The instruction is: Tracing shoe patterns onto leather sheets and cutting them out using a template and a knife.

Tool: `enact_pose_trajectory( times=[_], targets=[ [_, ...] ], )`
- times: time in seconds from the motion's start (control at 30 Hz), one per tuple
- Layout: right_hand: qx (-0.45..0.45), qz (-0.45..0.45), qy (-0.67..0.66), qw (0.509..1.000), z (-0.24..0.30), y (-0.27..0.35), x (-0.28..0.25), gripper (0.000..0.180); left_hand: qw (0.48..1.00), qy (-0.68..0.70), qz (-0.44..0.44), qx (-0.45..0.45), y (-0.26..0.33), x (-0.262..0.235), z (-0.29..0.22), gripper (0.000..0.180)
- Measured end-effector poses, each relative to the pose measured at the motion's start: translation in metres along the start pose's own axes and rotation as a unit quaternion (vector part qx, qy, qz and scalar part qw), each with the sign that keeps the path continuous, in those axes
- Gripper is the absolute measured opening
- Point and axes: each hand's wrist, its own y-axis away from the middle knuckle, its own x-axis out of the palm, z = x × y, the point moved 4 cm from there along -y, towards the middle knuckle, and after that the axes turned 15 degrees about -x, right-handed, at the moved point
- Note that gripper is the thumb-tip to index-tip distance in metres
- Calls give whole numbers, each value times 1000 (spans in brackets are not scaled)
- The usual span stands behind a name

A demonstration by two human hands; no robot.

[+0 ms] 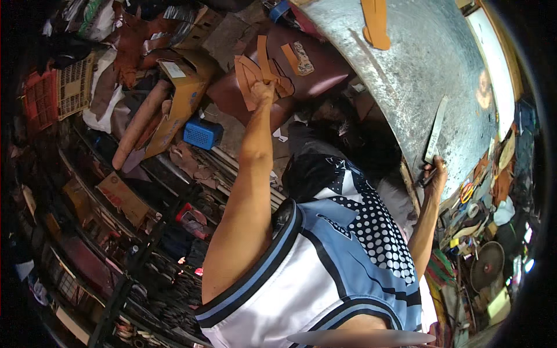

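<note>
My left hand (263,91) reaches far forward, its fingers closed on tan leather pieces (246,72). These are cut shapes, some with dark outlines, lying over a large maroon leather sheet (232,91). Just right of them is another tan piece (289,56) beside a small patch with dark marks (303,60). At the right, my right hand (436,172) is wrapped round the dark handle of a knife (436,129). Its long, flat, greyish blade points away from me over the metal-topped table (406,69). A tan curved leather strip (376,26) lies at that table's far end.
Left of the maroon sheet are a blue perforated plastic box (202,134), an open cardboard carton (184,95) and a brown roll (141,124). Crates (74,86) stand farther left. Tools and scraps crowd the right, with yellow-handled scissors (466,192) and a round fan-like disc (487,266).
</note>
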Motion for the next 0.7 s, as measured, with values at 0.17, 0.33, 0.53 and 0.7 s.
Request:
enact_pose_trajectory(
  times=[0.17, 0.33, 0.53, 0.7],
  targets=[
    [-24, -15, 22, 999, 4, 3, -9, 19, 999, -23, 39, 11, -16, 15, -11, 60],
    [-12, 35, 9, 999, 11, -8, 25, 18, 979, 185, 88, 0, -78, 52, 52, 57],
    [8, 33, 22, 999, 7, -1, -6, 19, 997, -12, 78, 8, -13, 15, -19, 61],
    [-3, 31, 18, 999, 3, -5, -1, 22, 994, -33, 89, -45, -29, 37, -3, 52]
  ],
)
